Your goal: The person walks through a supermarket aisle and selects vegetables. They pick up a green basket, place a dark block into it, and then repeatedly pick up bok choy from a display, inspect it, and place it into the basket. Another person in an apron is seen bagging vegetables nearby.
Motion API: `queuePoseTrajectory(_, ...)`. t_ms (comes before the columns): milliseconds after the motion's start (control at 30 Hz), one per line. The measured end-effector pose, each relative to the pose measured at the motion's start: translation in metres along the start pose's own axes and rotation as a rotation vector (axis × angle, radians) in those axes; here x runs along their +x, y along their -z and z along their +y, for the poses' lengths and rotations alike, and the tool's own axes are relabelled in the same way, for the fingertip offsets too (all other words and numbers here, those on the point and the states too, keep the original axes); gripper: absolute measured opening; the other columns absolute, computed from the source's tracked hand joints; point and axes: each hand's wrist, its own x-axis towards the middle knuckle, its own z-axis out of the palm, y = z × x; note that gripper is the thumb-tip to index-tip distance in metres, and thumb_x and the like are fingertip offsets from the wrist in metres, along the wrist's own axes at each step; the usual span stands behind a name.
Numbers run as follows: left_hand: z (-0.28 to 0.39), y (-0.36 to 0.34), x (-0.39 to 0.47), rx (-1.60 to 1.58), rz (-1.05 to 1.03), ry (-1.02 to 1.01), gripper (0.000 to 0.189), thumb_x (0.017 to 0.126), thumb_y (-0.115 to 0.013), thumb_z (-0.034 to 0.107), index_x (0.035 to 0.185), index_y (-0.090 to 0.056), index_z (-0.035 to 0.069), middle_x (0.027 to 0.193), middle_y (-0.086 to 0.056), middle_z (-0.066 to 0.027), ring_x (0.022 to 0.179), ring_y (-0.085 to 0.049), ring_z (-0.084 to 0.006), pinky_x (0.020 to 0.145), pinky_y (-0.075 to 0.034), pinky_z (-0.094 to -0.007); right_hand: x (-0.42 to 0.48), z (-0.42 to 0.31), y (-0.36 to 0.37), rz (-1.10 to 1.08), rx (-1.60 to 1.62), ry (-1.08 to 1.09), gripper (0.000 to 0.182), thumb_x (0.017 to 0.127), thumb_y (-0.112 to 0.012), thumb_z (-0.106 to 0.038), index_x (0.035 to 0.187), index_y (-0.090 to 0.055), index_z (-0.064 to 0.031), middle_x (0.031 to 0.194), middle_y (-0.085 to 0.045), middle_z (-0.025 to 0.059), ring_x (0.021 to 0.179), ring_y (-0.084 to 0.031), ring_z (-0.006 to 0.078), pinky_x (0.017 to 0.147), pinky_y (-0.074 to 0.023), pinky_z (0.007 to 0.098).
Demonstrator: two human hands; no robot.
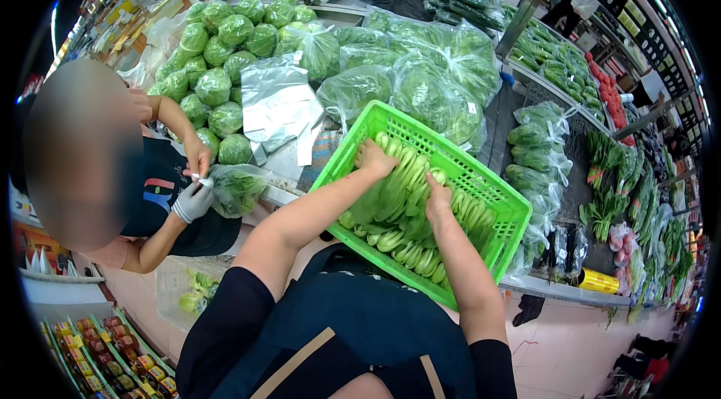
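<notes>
A bright green plastic crate (450, 137) sits tilted across the stall's edge in front of me. Rows of bok choy (414, 173) fill much of it, pale stems packed side by side and dark leaves toward the middle. Deep in the crate's far left part, my left hand (376, 160) curls around stems at one end of the upper row, its fingertips partly hidden. My right hand (438, 196) grips the same row farther right, thumb up against the stems. Another row of bok choy (405, 248) lies along the near side, below both hands.
At left, a person with one gloved hand (193, 203) holds a knotted bag of greens (237, 189). Beyond the crate lie a stack of plastic bags (276, 97), wrapped cabbages (214, 86) and large bagged greens (434, 72). Bagged vegetables (532, 173) line the right. A clear bin (172, 286) stands on the floor.
</notes>
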Motion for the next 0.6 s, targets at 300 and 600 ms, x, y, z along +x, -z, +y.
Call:
queuePoseTrajectory(300,-0.006,0.013,0.0,-0.34,-0.291,-0.304,0.086,0.065,-0.084,0.02,0.129,-0.03,0.001,0.112,-0.059,-0.0189,0.103,-0.059,-0.0292,0.091,-0.046,-0.0408,-0.031,0.0,-0.012,-0.045,-0.133,0.119,0.069,0.074,-0.066,-0.002,0.131,-0.025,0.0013,0.121,-0.047,0.0171,0.11,-0.05,0.0259,0.094,-0.0406,0.0376)
queuePoseTrajectory(600,0.012,0.024,-0.014,-0.671,-0.789,-0.194,0.051,0.076,-0.076,0.015,0.122,-0.056,0.004,0.12,-0.06,-0.0092,0.112,-0.055,-0.0191,0.097,-0.043,-0.0373,-0.049,-0.007,-0.02,-0.115,0.034,0.178,0.062,0.085,-0.066,-0.009,0.132,-0.026,-0.0091,0.127,-0.045,0.011,0.116,-0.046,0.0227,0.098,-0.0383,0.0358)
